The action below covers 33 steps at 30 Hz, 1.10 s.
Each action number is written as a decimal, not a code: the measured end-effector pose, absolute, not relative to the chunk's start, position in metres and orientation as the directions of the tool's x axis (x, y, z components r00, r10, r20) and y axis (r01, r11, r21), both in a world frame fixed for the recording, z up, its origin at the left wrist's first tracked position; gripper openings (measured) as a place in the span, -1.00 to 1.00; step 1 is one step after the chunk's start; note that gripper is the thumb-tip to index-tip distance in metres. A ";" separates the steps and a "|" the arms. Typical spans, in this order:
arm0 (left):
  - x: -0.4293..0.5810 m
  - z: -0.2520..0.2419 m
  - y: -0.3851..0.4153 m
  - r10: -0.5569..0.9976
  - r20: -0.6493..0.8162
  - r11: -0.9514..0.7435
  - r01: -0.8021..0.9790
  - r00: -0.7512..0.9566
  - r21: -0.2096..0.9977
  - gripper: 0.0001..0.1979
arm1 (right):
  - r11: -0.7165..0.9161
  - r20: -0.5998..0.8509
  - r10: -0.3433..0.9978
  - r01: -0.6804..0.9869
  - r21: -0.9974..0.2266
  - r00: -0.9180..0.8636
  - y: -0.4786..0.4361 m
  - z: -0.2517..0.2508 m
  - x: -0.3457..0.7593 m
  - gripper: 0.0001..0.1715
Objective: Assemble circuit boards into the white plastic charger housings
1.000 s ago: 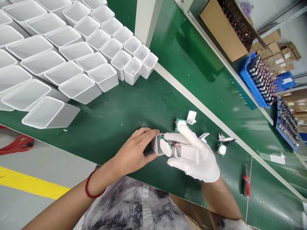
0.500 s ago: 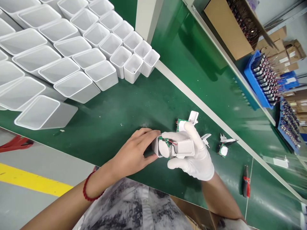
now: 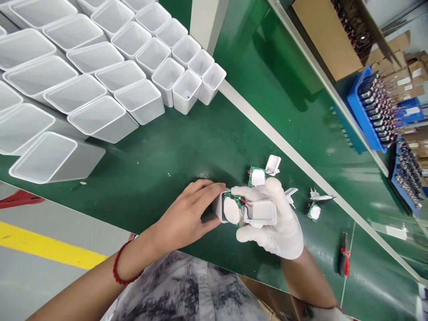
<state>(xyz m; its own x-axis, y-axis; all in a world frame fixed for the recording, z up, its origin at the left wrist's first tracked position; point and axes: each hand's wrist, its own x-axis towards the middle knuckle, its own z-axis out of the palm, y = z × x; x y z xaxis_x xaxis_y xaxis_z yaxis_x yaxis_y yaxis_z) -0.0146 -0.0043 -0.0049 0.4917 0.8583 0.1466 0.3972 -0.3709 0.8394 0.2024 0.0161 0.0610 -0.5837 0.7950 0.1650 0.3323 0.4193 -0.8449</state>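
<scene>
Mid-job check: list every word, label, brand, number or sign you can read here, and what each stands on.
No text is readable.
White paper labels on the brown cardboard boxes: too small and blurred.
White label on the small blue plastic bin: too small.
Black marks on the grey patterned fabric shirt: too blurred to tell if they are letters.
Green circuit board at the white plastic container's mouth: any print too small.

Glossy green workbench (image 3: 180, 147), grey floor (image 3: 33, 278), 1 yellow stripe (image 3: 50, 247)
</scene>
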 end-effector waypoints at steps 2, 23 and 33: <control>-0.015 -0.005 -0.004 0.860 0.149 -0.371 0.397 0.489 0.839 -0.44 | 0.425 0.173 0.792 0.326 -0.844 -0.585 0.016 0.062 0.202 0.06; -0.015 -0.003 -0.004 0.858 0.165 -0.387 0.402 0.486 0.830 -0.44 | 0.420 0.130 0.824 0.441 -0.793 -0.551 0.004 0.060 0.207 0.11; -0.016 -0.004 -0.005 0.858 0.156 -0.378 0.396 0.490 0.837 -0.43 | 0.495 0.168 0.790 0.452 -0.742 -0.590 0.004 0.058 0.207 0.12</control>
